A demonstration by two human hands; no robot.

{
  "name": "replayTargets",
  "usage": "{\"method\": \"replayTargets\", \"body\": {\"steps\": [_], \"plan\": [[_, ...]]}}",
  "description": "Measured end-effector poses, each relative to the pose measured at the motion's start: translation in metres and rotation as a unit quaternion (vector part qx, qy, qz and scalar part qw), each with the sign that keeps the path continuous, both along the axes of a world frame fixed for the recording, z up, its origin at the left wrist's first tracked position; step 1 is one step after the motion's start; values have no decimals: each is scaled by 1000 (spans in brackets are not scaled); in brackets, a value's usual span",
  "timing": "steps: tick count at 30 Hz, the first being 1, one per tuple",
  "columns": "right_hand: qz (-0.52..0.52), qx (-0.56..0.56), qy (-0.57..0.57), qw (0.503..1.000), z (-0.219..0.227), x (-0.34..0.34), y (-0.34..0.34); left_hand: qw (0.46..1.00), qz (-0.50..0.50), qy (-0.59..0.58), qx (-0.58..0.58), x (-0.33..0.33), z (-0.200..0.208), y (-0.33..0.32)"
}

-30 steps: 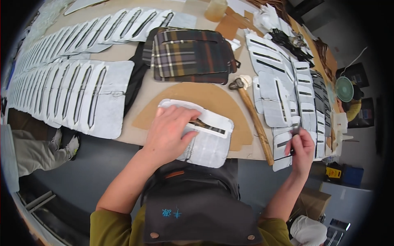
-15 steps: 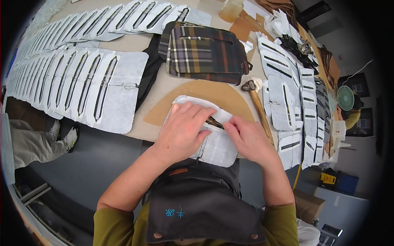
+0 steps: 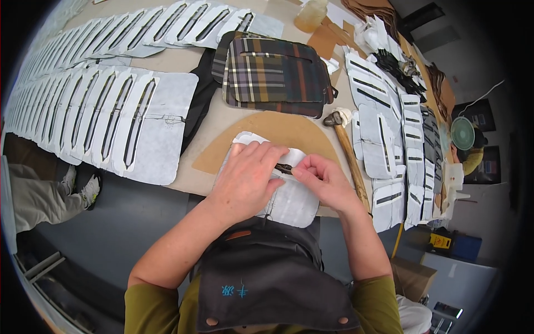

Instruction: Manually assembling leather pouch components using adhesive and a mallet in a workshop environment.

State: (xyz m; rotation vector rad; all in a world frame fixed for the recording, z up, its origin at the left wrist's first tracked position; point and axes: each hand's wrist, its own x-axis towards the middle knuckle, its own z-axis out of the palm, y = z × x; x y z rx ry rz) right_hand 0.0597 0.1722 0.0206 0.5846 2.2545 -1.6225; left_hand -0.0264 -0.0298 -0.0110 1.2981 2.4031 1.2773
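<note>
A white-backed fabric panel with rounded corners lies at the table's near edge, partly under my hands. It has a narrow dark slot across it, and loose thread ends hang below. My left hand rests over the panel's left part, fingers curved on the surface and thumb apart from them. At the slot's right end, my right hand pinches the slot's edge between thumb and fingers. The fingers hide just what lies between them. Beneath the panel's far side is a brown half-round board.
A hammer lies right of the board. Beyond it sits a stack of plaid panels. Rows of slotted white panels cover the left, with more white panels on the right. A person's shoes show at lower left.
My right hand has shifted slightly left along the slot, and its fingers have curled into a pinch at the edge. My left hand stays in place on the panel.
</note>
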Motion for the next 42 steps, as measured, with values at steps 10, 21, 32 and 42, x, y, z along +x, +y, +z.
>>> {"method": "replayTargets", "body": {"steps": [10, 21, 32, 42], "plan": [[-98, -152, 71, 981, 12, 14, 23, 999, 6, 19, 36, 1, -6, 1], [-176, 430, 220, 858, 2, 94, 112, 997, -1, 75, 9, 3, -1, 2], [59, -9, 93, 994, -15, -9, 22, 988, -17, 137, 65, 5, -1, -3], [-61, 9, 154, 986, -13, -4, -4, 967, -51, 232, -89, -12, 34, -6]]}}
